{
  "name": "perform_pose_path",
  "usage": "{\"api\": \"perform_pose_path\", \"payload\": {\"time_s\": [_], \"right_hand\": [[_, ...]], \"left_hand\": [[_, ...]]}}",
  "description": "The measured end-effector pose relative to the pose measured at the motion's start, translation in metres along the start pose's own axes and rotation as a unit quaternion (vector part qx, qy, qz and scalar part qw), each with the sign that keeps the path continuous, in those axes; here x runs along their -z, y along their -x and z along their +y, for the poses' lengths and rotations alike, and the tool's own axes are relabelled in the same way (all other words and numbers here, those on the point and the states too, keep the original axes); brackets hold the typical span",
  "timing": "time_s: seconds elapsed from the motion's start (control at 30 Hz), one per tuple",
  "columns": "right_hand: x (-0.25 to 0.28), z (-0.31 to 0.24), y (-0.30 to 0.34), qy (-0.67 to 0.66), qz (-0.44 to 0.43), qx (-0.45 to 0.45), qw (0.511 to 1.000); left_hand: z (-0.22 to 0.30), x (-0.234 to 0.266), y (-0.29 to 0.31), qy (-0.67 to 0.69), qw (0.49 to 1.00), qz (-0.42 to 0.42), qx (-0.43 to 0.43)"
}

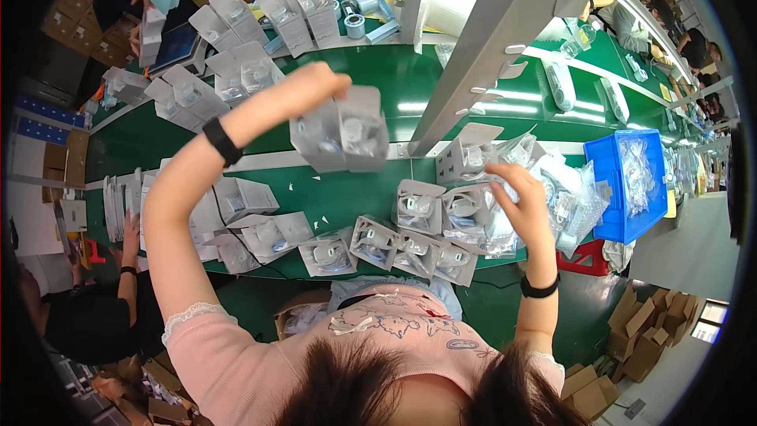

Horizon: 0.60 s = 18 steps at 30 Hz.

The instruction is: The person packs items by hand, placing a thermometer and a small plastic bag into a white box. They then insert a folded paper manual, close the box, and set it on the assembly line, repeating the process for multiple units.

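Packing step: my left hand (319, 83) grasps a grey box (341, 130) at 12 o'clock; right hand (520, 197) pinches a bagged part (497, 225). Next, probably, bag into box.

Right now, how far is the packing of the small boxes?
Done: filled open boxes lie in rows on the green table. In hand: the left hand lifts a grey box; the right hand reaches into bagged parts. Left: those bags and more in the blue bin.

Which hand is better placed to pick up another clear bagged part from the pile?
Right. The right hand already rests on the pile of clear bags beside the blue bin, while the left hand is raised, gripping an open grey box.
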State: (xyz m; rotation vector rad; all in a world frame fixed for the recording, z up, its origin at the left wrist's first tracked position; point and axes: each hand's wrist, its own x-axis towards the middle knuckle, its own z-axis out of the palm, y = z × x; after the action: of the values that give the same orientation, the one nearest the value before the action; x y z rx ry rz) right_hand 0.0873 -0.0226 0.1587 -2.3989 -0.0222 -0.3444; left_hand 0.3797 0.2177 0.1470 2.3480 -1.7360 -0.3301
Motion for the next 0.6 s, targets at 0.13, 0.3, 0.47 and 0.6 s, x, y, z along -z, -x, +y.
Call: {"api": "perform_pose_path", "payload": {"time_s": [0.13, 0.3, 0.47, 0.6], "right_hand": [[0.028, 0.004, 0.032, 0.049, 0.070, -0.072, 0.994], [0.052, 0.011, 0.057, 0.069, 0.134, -0.114, 0.982], [0.084, 0.019, 0.076, 0.087, 0.203, -0.123, 0.968], [0.146, 0.044, 0.067, 0.116, 0.209, -0.107, 0.965]], "left_hand": [[-0.065, -0.009, -0.023, 0.003, 1.000, 0.025, 0.006], [-0.125, -0.018, -0.036, -0.027, 0.992, 0.052, 0.109], [-0.095, -0.013, -0.045, -0.172, 0.973, 0.091, 0.127], [0.008, 0.018, -0.023, -0.275, 0.935, 0.075, 0.213]]}}
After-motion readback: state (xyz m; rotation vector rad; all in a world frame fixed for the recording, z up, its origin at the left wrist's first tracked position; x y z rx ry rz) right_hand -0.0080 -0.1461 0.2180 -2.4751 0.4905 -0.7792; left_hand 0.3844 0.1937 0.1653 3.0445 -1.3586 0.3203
